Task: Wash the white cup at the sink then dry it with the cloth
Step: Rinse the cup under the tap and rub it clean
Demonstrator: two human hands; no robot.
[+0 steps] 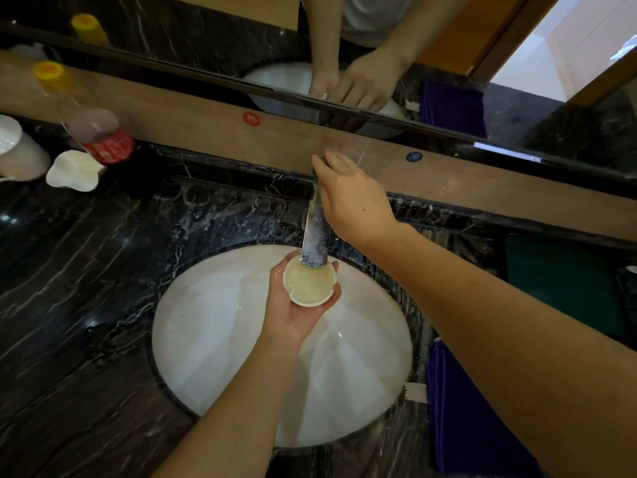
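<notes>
Left hand curled round the cup, held upright over the sink under the tap. Right hand resting on the tap, fingers relaxed. Purple cloth on worktop, right of sink.

- The right hand covers the top of the faucet, so its handle cannot be seen.
- The faucet spout hides the far rim of the white cup.
- Right of the sink, the purple cloth is cut by the bottom edge.
- Far left of the sink, a white container is cut by the edge.
- The bottle label is too blurred to read.
</notes>
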